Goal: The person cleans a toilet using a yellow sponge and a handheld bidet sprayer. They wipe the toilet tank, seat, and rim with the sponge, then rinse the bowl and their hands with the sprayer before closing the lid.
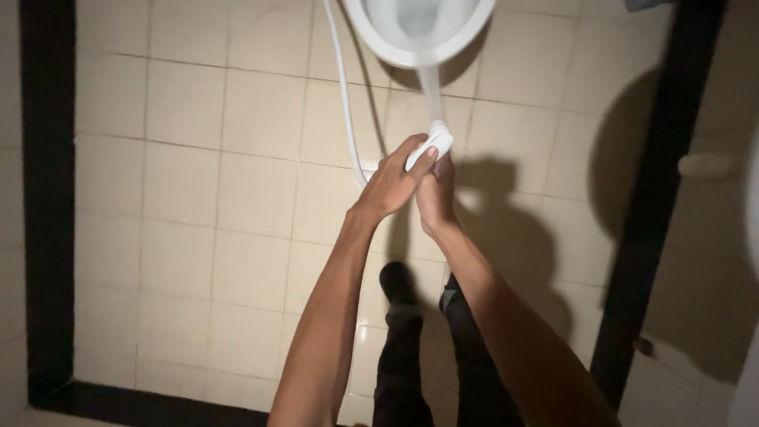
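Hands (411,183) around white sprayer (431,145)

Cream tiled floor (198,198), black border strip (47,198), white toilet (419,32)

Both hands meet just below the white toilet bowl (419,32). The left hand (391,183) wraps its fingers over a white spray nozzle (433,144), the right hand (436,198) clasped under it. A stream runs from the nozzle up into the bowl. A white hose (341,95), probably the sprayer's, hangs left of the bowl over the beige tiled floor (198,198).
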